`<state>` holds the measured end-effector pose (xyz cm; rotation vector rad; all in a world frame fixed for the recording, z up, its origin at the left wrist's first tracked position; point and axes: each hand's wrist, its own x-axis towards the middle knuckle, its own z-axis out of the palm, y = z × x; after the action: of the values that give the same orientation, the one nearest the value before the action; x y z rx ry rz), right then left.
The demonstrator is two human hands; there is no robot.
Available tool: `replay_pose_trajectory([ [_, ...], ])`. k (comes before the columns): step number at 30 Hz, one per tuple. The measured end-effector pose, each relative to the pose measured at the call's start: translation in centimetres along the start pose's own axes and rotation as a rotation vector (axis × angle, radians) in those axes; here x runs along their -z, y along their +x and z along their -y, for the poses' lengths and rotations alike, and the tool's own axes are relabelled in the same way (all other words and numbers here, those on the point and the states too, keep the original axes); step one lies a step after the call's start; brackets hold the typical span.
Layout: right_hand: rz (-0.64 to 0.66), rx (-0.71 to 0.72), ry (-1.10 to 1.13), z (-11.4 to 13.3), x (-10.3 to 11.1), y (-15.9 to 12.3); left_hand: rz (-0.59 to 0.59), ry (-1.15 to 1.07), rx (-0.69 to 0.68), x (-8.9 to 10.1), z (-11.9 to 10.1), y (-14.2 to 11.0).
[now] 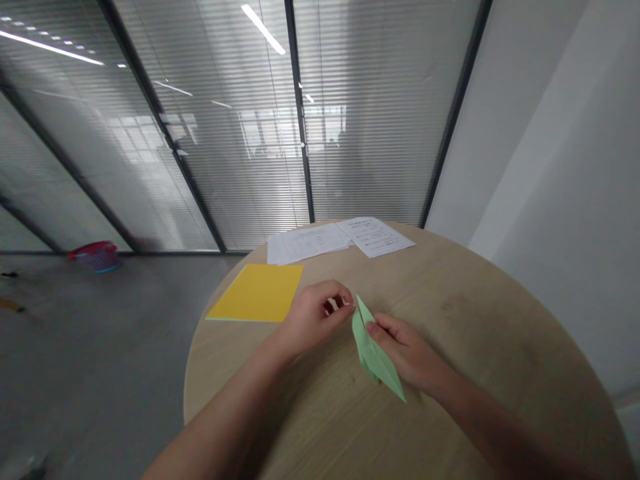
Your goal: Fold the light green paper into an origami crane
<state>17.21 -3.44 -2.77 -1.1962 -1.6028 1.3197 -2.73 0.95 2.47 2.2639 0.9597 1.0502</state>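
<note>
A folded piece of light green paper (pixel 373 350) with pointed ends and several layers is held just above the table. My right hand (pixel 403 347) grips its right side, thumb on top and fingers behind. On the other side, the thumb and forefinger of my left hand (pixel 320 310) are pinched together at the paper's upper left edge, where a thin pale tip shows at the fingertips. The fingers hide most of that tip.
The round wooden table (pixel 470 300) has a curved edge. To the left lies a stack of yellow paper (pixel 257 292) with a green edge under it. Printed white sheets (pixel 310 243) lie at the back. A red and blue basket (pixel 97 257) stands on the floor beside the glass partition.
</note>
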Motion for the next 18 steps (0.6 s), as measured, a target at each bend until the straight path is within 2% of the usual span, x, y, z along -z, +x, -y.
replay_pose_trajectory([
  [12,-0.139,0.085,0.04,0.0,-0.6,-0.5,-0.054,-0.051,-0.225,-0.2,-0.9,-0.6],
  [18,-0.187,0.128,0.003,0.4,-0.8,-1.0,-0.199,-0.019,-0.216,-0.9,-1.3,-1.2],
])
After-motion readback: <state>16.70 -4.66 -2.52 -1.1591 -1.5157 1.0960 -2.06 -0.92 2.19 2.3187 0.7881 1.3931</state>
